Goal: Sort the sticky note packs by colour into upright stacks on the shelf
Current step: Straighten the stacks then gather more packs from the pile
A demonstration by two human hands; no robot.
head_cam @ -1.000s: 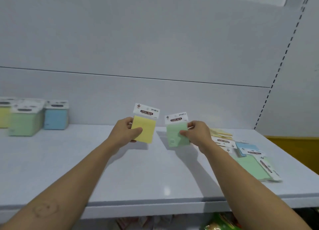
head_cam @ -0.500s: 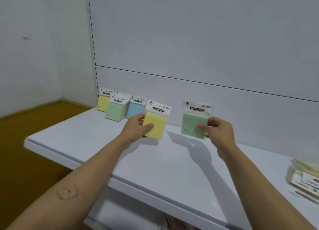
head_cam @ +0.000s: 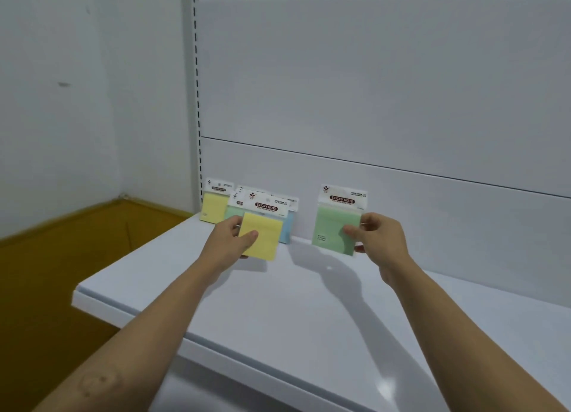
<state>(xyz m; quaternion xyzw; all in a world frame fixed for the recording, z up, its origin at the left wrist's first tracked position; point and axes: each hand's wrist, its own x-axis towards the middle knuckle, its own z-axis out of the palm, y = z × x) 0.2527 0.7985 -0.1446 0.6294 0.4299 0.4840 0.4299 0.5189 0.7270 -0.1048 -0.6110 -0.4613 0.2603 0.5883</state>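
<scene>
— Where are the packs now?
— Centre of the frame, above the white metal shelf. The left hand pinches a square yellow paper sticky note pack. The right hand, well apart, pinches a square green sticky note pack.
— What might go wrong?
— The yellow pack hangs in front of the upright stacks at centre left. A careless push there could topple them, I think, mixing colours.

Yellow pack, green pack held upright over shelf; sorted stacks stand back-left.
</scene>
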